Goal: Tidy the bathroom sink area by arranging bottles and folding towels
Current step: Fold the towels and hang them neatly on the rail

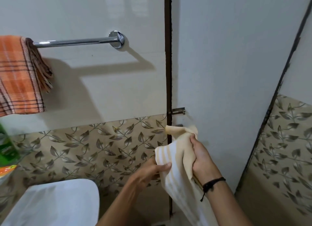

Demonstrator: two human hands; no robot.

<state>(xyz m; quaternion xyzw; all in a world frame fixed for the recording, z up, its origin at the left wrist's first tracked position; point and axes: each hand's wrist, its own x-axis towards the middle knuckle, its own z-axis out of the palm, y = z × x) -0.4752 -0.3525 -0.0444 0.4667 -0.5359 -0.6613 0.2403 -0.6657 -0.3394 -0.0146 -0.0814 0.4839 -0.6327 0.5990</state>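
Observation:
A cream towel (177,160) with white stripes hangs between my two hands in front of the door. My right hand (201,160) grips its upper part, with a corner of cloth sticking up above the fist. My left hand (150,172) pinches the towel's left edge lower down. An orange checked towel (18,75) hangs folded over the left end of a chrome towel rail (76,41) on the white wall. A green bottle (6,146) shows blurred at the left edge.
A white toilet cistern lid (55,202) sits at the lower left. A door (228,74) with a dark frame (168,57) and a bolt latch (178,111) stands ahead. Leaf-patterned tiles (92,144) cover the lower wall. An orange packet (6,171) lies below the bottle.

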